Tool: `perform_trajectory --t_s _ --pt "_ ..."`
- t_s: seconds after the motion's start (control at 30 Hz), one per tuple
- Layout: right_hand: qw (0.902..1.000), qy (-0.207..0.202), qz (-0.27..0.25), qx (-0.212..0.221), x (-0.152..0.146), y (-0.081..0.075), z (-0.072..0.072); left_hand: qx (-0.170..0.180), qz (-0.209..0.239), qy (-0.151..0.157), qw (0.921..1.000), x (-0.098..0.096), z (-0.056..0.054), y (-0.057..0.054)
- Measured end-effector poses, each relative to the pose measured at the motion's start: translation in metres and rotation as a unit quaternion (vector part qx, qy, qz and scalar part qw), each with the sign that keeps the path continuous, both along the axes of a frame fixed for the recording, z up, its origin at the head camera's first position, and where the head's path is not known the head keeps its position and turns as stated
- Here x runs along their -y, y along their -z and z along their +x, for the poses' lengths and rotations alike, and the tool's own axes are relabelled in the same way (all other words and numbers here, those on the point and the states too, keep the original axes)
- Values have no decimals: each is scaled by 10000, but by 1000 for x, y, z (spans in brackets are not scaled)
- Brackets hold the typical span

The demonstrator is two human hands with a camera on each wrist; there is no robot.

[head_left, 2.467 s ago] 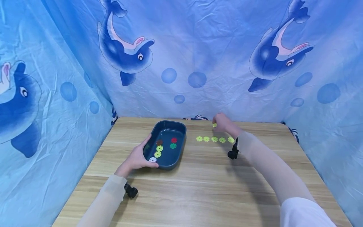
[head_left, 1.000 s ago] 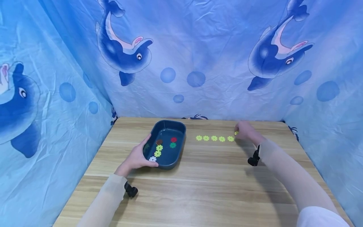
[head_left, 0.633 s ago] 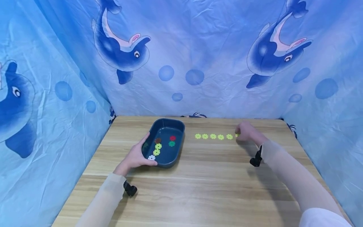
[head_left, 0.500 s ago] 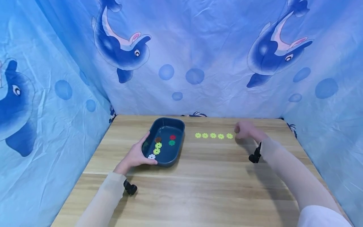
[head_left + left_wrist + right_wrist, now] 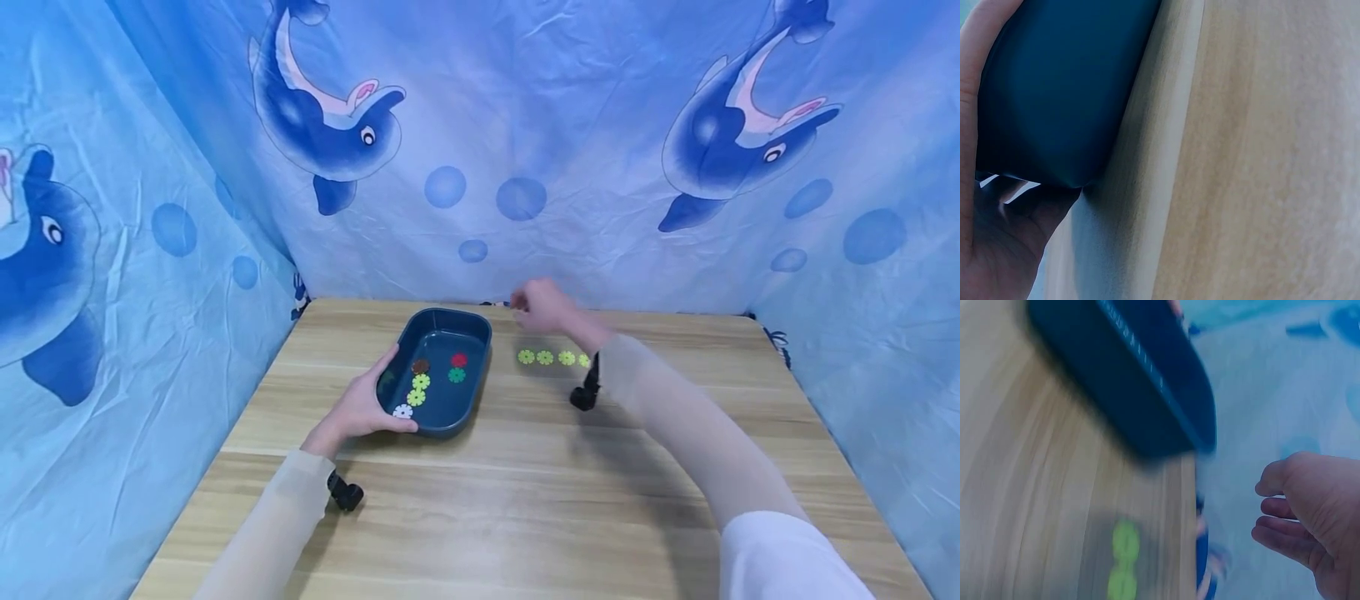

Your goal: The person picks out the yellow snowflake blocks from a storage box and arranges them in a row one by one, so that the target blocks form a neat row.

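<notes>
My left hand (image 5: pixel 362 408) grips the near left side of a dark blue plastic tray (image 5: pixel 448 414), thumb at the near rim and fingers along the outer side. Inside lie flower-shaped plastic discs: brown (image 5: pixel 421 367), white (image 5: pixel 402 412), red (image 5: pixel 458 360), green (image 5: pixel 457 376) and two yellow-green (image 5: pixel 416 397). Above the back of the table, right of the tray, my right hand (image 5: pixel 545 307) hangs with loosely bent fingers; the right wrist view shows nothing in it. Under its forearm runs a row of yellow-green discs (image 5: pixel 545 357), whose right end the arm hides.
The wooden table (image 5: pixel 480 517) ends at the back against a blue curtain (image 5: pixel 592 225) printed with dolphins. Curtain also hangs on both sides. A small black wrist camera (image 5: pixel 347 495) sits below my left wrist, and another (image 5: pixel 585 395) below the right.
My right hand carried a yellow-green disc rightward to the right end of the row and set it there, then moved back left toward the tray, now without it. My left hand stayed on the tray.
</notes>
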State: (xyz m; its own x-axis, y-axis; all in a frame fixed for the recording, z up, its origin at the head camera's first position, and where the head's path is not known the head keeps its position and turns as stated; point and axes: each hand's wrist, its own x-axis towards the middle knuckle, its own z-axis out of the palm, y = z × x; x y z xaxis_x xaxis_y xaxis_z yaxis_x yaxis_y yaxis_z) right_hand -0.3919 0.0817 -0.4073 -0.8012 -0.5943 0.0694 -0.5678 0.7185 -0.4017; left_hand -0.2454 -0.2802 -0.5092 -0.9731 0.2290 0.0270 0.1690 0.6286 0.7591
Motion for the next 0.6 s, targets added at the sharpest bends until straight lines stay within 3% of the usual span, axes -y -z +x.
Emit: perform_trajectory --t_s 0.2,0.33,0.6 --pt "9976 -660 159 -131 60 -6 6 -14 -49 2 10000 0 0 1" --pt "9924 -1070 516 -308 89 2 10 20 26 6 10000 0 0 1" --pt "9883 -1266 849 105 124 23 25 5 -28 41 10000 0 1 3"
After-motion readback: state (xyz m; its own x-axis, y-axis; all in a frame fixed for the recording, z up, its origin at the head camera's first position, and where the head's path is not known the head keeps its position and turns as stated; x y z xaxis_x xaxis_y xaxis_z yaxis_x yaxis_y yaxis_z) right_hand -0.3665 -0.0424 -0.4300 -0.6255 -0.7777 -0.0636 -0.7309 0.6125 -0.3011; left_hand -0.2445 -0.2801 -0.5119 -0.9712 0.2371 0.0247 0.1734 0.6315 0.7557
